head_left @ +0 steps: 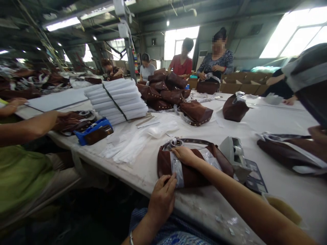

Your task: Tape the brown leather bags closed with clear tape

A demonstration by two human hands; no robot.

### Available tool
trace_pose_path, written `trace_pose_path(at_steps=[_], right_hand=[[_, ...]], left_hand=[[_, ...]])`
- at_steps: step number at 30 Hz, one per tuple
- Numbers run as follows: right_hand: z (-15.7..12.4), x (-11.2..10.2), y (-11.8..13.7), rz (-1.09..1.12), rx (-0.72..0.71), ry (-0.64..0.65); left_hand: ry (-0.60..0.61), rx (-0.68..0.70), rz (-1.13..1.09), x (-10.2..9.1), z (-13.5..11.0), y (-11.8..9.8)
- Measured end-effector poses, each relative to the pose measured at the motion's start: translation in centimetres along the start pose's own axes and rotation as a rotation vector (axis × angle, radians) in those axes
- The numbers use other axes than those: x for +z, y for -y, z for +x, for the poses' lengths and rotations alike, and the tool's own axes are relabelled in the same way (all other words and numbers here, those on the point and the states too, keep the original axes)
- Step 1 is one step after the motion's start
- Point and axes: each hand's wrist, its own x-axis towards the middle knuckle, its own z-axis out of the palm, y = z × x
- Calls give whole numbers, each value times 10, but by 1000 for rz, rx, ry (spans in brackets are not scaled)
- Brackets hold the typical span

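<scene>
A dark brown leather handbag with a studded strap lies in front of me at the table's near edge. A strip of clear plastic film runs down its left part, and more film covers the middle. My right hand rests on top of the bag, fingers stretched flat over the film by the wrapped strap end. Lower down, my left hand has its fingers pressed together at the film's lower edge, against the bag's front.
Right of the bag stands a grey tape dispenser. White packing sheets, a tied white stack and piled brown bags lie beyond. Co-workers surround the table; a co-worker's arm reaches in at left beside a blue dispenser.
</scene>
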Motion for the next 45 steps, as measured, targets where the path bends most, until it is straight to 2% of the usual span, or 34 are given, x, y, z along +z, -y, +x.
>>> trace_pose_path(at_steps=[3, 6, 8, 10, 12, 13, 16, 19, 21, 25, 27, 30, 33, 35, 37, 41, 45], right_hand=[[-6, -10, 3, 44, 35, -99], [-40, -18, 12, 102, 74, -260], [-74, -20, 21, 204, 135, -408], [-110, -15, 31, 396, 252, -499], [-142, -3, 39, 661, 391, -482], [-156, 5, 42, 807, 462, -447], [-184, 30, 46, 1163, 702, -351], [-196, 46, 49, 1279, 867, -283], [-198, 49, 51, 1312, 889, -294], [-198, 46, 60, 1536, 907, -394], [-197, 45, 65, 1666, 878, -421], [-196, 44, 71, 1793, 806, -449], [-190, 44, 73, 1856, 753, -517], [-184, 45, 71, 1905, 761, -564], [-177, 46, 69, 1973, 798, -580], [-160, 40, 70, 2110, 882, -532], [-144, 29, 79, 2184, 945, -497]], left_hand=[[27, -23, -84, -16, 4, -3], [28, -123, -188, -42, 25, -7], [-55, -153, -214, -57, 49, -9], [-170, -112, -208, -62, 77, -9], [-219, -45, -165, -55, 103, -8], [-199, -18, -124, -46, 112, -7], [-11, 28, 23, -8, 126, 1], [132, 32, 57, 25, 123, 12], [144, 22, -20, 31, 122, 20], [132, 4, -146, 11, 120, 30], [96, 12, -145, -3, 108, 31], [117, 142, -53, -17, 72, 31], [173, 238, 58, -23, 30, 31], [119, 187, 67, -25, 11, 30], [2, 69, 41, -29, 3, 25], [-224, -152, 36, -39, 7, 9], [-341, -300, 35, -47, 15, 5]])
